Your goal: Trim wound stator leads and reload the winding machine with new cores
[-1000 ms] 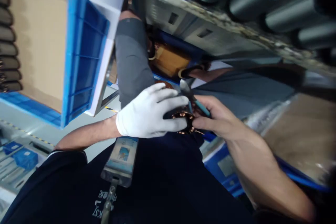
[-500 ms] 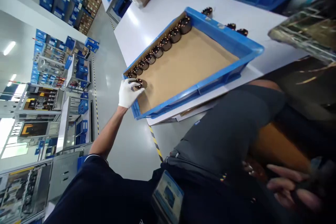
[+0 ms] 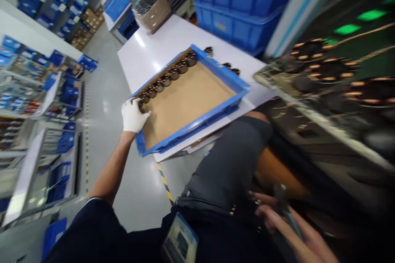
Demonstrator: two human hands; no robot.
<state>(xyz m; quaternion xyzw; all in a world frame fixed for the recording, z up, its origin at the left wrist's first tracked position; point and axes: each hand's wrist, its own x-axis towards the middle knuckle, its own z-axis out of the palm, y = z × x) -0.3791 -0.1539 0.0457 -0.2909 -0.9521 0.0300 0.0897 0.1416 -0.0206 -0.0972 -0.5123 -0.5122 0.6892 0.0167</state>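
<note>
Since half a second ago, left hand presses a coil into the tray corner; right hand pinches a blurred tool; a careless nudge could topple the row.

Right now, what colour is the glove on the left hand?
White. The glove shows best in the head view, at the blue tray's corner.

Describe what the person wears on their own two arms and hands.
The left hand wears a white glove that ends at the wrist; the forearm is bare up to a short dark navy sleeve. The right hand is ungloved, blurred at the lower edge, and no sleeve shows on it.
</note>
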